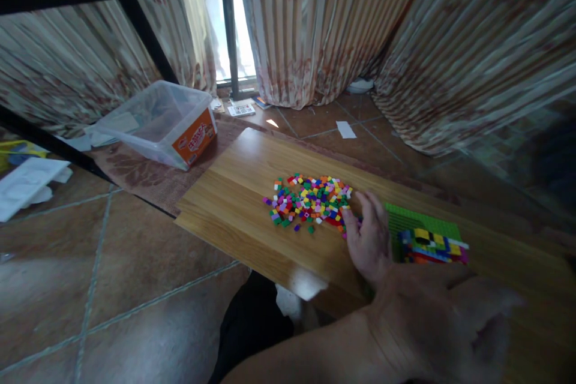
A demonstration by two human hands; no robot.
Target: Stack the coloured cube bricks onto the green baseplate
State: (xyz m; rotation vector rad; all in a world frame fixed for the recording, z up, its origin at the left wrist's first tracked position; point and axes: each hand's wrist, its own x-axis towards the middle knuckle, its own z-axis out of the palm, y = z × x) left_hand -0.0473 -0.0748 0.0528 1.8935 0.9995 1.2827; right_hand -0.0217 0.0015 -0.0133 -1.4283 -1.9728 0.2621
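Note:
A pile of small coloured bricks (310, 201) lies on a long wooden board (234, 204). My right hand (369, 239) rests on the board at the pile's right edge, back up, with its fingers spread and their tips touching the nearest bricks. Just right of it a green baseplate (420, 223) carries a low block of joined yellow, blue and red bricks (432, 247). My left hand (454, 318) is close to the camera at the lower right, over the board's near edge. It is blurred and its fingers do not show clearly.
A clear plastic tub with an orange label (162, 123) stands on a patterned mat (148, 177) beyond the board's left end. Curtains (315, 24) hang behind. The tiled floor (112, 288) has white papers at the far left (27, 183). A dark frame (135, 18) crosses the upper left.

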